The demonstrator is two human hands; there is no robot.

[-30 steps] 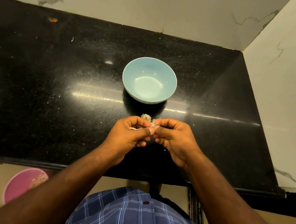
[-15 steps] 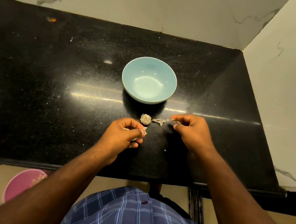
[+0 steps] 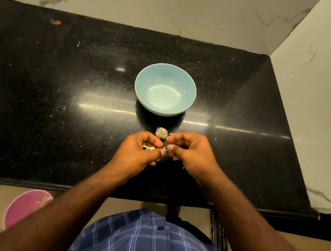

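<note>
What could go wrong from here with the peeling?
The clove is small, held at the fingertips of the left hand while the right hand pinches at its tip; it could slip onto the counter.
Loose skin may scatter: one scrap already lies beside the garlic bulb, and the pink bin sits on the floor, off to the left.
The bowl stands just beyond the hands and could be knocked.

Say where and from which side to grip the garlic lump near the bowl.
Probably pinch the garlic lump across its rounded sides from above: it lies free on the counter, the bowl behind it, the left hand and right hand close in front, leaving its top open.
</note>
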